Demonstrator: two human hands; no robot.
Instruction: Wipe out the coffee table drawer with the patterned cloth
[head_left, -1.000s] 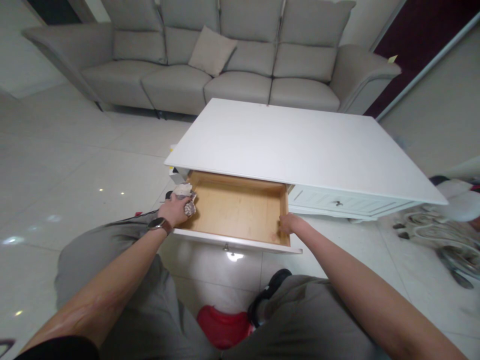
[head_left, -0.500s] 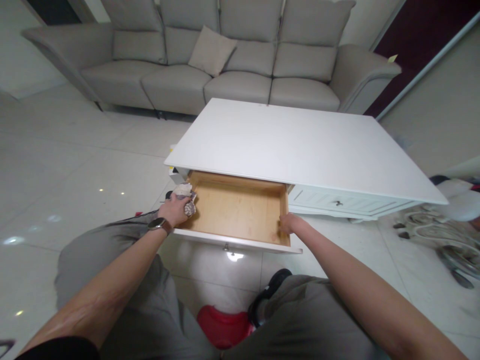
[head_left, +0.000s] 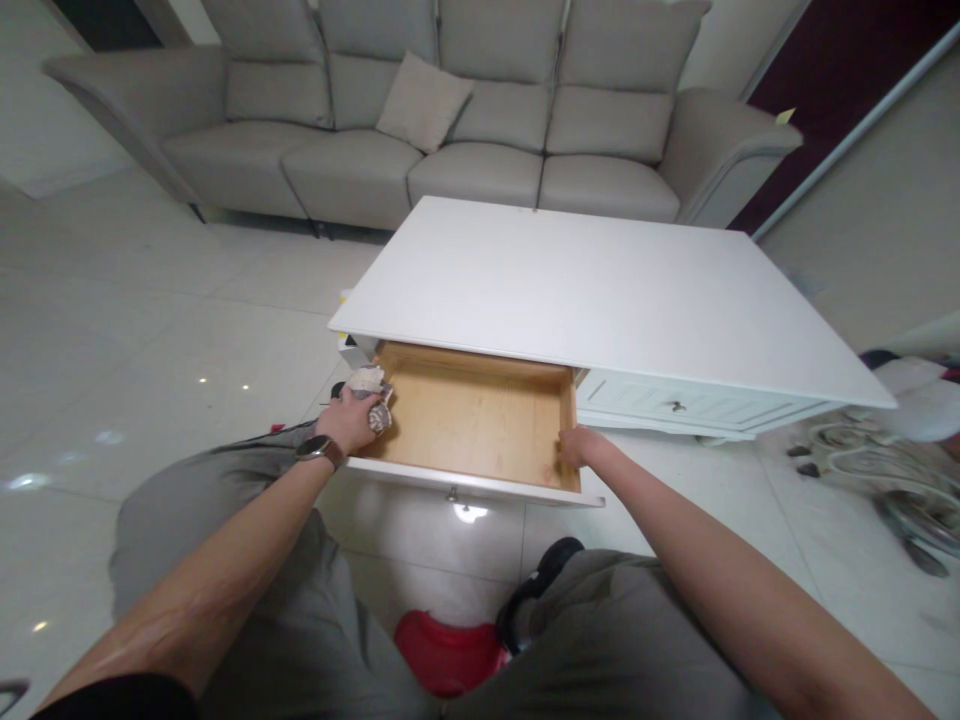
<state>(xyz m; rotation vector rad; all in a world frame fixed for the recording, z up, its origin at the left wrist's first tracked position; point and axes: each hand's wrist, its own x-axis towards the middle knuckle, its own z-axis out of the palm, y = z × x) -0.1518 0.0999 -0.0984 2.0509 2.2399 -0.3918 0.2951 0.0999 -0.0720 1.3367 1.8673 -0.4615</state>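
A wooden drawer (head_left: pixel 472 415) is pulled out from the front left of a white coffee table (head_left: pixel 570 285); nothing shows inside it. My left hand (head_left: pixel 351 420), with a watch on the wrist, is closed on a crumpled grey and white patterned cloth (head_left: pixel 367 380) at the drawer's left side wall. On the opposite side, my right hand (head_left: pixel 576 447) grips the right side wall of the drawer, its fingertips inside over the edge.
Behind the table stands a grey sofa (head_left: pixel 480 180) with a beige cushion (head_left: pixel 424 102). A red object (head_left: pixel 448 652) lies on the floor between my legs. To the right are a closed drawer front (head_left: pixel 675 405) and a metal-framed item (head_left: pixel 870 460) on the floor.
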